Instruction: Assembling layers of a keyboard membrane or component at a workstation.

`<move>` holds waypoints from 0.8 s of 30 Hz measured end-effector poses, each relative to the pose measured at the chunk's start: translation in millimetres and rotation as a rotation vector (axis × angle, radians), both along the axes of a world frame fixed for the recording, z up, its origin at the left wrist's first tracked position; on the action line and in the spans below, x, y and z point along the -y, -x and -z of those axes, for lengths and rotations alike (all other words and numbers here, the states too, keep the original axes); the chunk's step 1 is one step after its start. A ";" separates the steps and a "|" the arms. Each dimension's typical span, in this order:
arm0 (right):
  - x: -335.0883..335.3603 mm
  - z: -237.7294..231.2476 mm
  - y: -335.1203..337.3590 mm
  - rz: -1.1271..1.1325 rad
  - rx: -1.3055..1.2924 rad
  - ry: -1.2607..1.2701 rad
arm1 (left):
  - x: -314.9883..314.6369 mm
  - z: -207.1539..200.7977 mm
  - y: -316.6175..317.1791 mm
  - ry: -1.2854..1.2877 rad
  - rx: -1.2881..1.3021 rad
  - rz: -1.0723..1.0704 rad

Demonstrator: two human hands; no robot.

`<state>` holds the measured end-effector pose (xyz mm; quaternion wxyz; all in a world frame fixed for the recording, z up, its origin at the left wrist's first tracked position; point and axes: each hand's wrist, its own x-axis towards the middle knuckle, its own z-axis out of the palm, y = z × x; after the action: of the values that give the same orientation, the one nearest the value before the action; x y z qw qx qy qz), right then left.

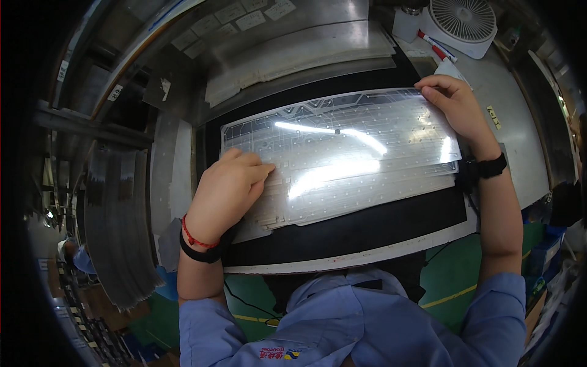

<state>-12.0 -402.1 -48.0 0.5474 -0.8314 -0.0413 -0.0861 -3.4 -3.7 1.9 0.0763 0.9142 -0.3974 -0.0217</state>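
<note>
Silvery sheet (342,147) under both hands (226,189) (457,109); glare hides patches of printing.

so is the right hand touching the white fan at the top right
Apart: the head view shows a gap, with light tabletop visible between the right hand and the white fan.

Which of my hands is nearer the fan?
Right. Your right hand is below the fan in view, at the clear sheet; your left hand is farther off, at the sheet's left end.
</note>
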 end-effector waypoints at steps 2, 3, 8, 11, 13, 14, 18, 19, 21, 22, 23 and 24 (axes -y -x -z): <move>-0.7 -0.6 0.9 0.008 -0.001 -0.004 | -1.3 -0.3 2.3 0.008 -0.002 0.003; -1.3 -1.0 0.6 0.005 0.000 -0.001 | -2.2 1.0 1.2 0.018 0.004 0.000; -1.5 -1.4 0.5 0.009 0.010 0.037 | 2.0 3.6 0.3 0.045 -0.040 -0.037; -0.7 -0.1 0.5 0.008 0.003 0.033 | 1.2 -0.6 2.0 0.023 -0.050 0.007; 0.1 -0.4 -0.6 0.009 -0.003 0.050 | -11.9 3.1 -9.1 0.095 0.035 0.012; 1.0 -0.2 -0.8 0.009 -0.005 0.059 | -18.9 3.6 -17.2 0.132 0.078 0.015; -2.0 -0.5 -1.7 0.016 0.008 0.020 | -52.0 13.9 -52.3 0.787 -0.303 -0.419; -2.1 -1.4 -1.1 0.024 0.000 0.017 | -56.5 18.2 -61.5 0.837 -0.303 -0.416; -2.2 -1.5 -0.1 0.036 -0.009 0.003 | -58.7 21.5 -64.2 0.846 -0.351 -0.427; -2.2 -0.4 0.4 0.041 -0.011 -0.007 | -54.5 22.8 -62.8 0.805 -0.400 -0.440; -1.8 0.1 -0.1 0.045 -0.013 -0.018 | -48.7 24.1 -60.8 0.764 -0.449 -0.452; -1.1 2.1 -0.8 0.038 -0.009 -0.031 | -38.0 21.2 -53.9 0.697 -0.440 -0.418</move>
<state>-11.2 -401.0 -50.1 0.5587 -0.8238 -0.0215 -0.0935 50.5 34.3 -19.3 0.4643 0.8683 -0.1622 -0.0648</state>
